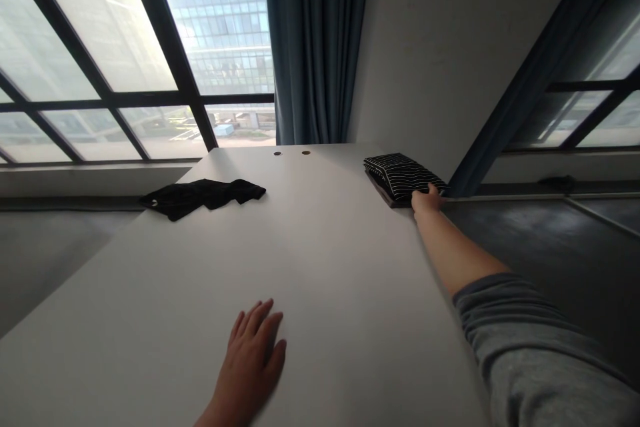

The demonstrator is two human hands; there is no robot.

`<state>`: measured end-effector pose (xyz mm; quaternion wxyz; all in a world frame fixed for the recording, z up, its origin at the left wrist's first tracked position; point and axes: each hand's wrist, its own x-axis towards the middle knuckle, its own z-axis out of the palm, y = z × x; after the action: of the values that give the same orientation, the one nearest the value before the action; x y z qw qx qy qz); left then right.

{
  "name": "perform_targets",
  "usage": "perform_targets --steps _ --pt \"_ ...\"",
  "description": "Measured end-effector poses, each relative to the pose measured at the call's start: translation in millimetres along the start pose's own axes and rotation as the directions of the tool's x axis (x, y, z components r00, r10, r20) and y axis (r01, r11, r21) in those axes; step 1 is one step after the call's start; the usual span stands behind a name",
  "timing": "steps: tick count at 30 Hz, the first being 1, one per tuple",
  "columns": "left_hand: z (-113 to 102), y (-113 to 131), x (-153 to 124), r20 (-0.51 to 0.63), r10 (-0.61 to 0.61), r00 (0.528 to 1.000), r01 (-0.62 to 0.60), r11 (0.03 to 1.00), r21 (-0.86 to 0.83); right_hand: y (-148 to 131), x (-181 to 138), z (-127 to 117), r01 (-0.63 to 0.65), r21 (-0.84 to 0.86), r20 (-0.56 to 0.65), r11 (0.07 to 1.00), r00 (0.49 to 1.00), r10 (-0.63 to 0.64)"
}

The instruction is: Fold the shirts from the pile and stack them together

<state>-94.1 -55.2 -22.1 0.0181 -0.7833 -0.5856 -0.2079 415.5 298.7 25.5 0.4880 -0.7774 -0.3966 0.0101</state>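
At the far right edge of the white table, a folded black garment with thin white stripes (407, 175) lies on top of a dark, flat folded layer (381, 192). My right hand (427, 201) is closed on its near right corner; part of the fingers is hidden. My left hand (255, 350) is over the near middle of the table, fingers spread and holding nothing. On the far left lies a long, crumpled black cloth (205, 197) with a small pale mark at its left end, out of reach of both hands.
The white table (320, 260) narrows toward a curtain (320, 47) and large windows (225, 20). Two round holes (306, 153) sit near its far edge. A grey wall (440, 33) rises behind on the right; dark floor (565, 240) shows on both sides.
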Motion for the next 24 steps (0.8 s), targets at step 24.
perform_targets --steps 24 --pt "39.5 -144.3 257.9 0.023 -0.416 0.909 0.412 0.905 0.105 -23.0 -234.9 -47.3 0.777 0.159 0.652 0.609 0.380 -0.656"
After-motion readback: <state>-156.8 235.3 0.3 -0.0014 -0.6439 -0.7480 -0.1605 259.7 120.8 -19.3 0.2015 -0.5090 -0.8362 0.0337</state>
